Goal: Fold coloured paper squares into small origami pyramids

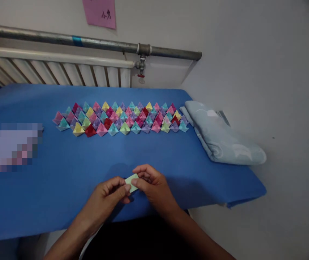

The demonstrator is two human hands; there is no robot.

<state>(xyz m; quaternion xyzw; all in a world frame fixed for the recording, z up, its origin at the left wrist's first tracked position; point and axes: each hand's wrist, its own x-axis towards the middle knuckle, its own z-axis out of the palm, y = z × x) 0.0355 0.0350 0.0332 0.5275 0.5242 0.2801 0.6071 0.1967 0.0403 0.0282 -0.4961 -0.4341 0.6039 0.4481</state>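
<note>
Between my two hands is a small, pale green piece of folded paper [132,182], held above the blue cloth. My left hand [112,190] pinches its left end, with the thumb on top. The right end is pinched by my right hand [149,181], its thumb lying on the paper and its fingers curled behind. Beyond the hands, several small folded paper boats [125,128] in many colours stand in close rows on the blue-covered surface [89,159].
A folded light blue blanket [222,139] lies at the right end. Behind the surface are a radiator [70,72] and a metal pipe [105,44] with a valve. At the left is a blurred-out item [8,148]. A pink note [100,12] hangs on the wall.
</note>
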